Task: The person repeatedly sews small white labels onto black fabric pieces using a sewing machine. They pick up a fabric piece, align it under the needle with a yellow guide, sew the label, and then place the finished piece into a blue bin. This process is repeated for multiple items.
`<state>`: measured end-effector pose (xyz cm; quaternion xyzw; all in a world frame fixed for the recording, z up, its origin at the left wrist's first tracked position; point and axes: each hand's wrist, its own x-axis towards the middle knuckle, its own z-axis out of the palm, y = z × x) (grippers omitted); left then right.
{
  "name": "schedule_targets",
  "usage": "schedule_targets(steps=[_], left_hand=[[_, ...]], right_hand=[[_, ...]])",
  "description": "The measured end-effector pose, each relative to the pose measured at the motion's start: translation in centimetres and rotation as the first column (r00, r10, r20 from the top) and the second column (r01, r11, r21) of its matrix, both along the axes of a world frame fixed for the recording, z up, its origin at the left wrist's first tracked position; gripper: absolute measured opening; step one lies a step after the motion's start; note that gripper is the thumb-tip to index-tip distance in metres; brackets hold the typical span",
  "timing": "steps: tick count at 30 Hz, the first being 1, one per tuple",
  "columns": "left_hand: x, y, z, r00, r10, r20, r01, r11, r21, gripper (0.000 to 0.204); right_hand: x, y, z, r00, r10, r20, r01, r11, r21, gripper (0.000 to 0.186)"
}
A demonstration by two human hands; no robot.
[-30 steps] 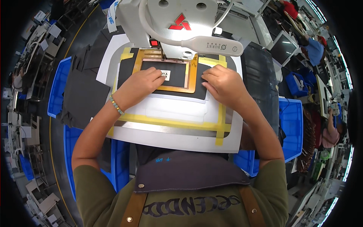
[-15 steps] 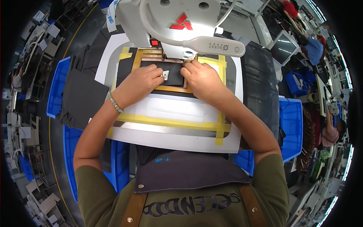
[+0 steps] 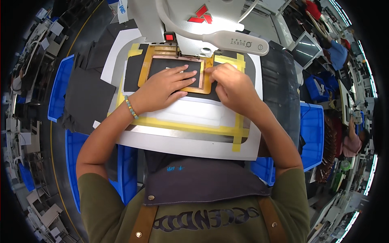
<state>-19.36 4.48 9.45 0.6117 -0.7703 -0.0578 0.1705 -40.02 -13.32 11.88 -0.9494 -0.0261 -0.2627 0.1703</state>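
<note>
My left hand lies with fingers spread on a dark fabric piece inside an amber frame, mostly hiding a small white label. My right hand rests at the frame's right side, fingers curled and index finger bent at its edge; what, if anything, is between the fingertips is hidden. Above the frame is the white sewing machine head, with a red switch and a pale arm-mounted lamp or control. White sheets with yellow tape surround the frame on the plate.
Dark cloth pieces lie at the left. Blue bins stand either side and below the table. A dark panel is at the right. Co-workers in blue, red and pink work at stations beyond.
My left hand has moved right and flattened, fingers spreading over the label. My right hand moved left onto the frame, then back toward its right edge. The whole view has shifted slightly.
</note>
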Motion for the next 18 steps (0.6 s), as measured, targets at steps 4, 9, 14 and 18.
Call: schedule_targets(steps=[4,9,14,18], left_hand=[[0.2,-0.1,0.0,0.999,0.004,-0.045,-0.004,1.0,-0.004,0.045],[0.6,0.3,0.3,0.993,-0.036,-0.114,0.037,0.999,0.012,0.042],[1.0,-0.1,0.7,0.988,-0.052,-0.145,0.059,0.997,0.044,0.041],[1.3,-0.3,0.7,0.987,-0.079,-0.142,0.084,0.996,0.03,0.04]], right_hand=[[-0.5,1.6,-1.7,0.987,0.135,-0.084,-0.136,0.991,-0.001,0.025],[-1.0,2.3,-1.8,0.988,0.124,-0.09,-0.135,0.982,-0.132,0.022],[-1.1,2.8,-1.8,0.991,0.104,-0.086,-0.118,0.977,-0.175,0.018],[-1.0,2.8,-1.9,0.992,0.115,-0.051,-0.122,0.975,-0.183,0.015]])
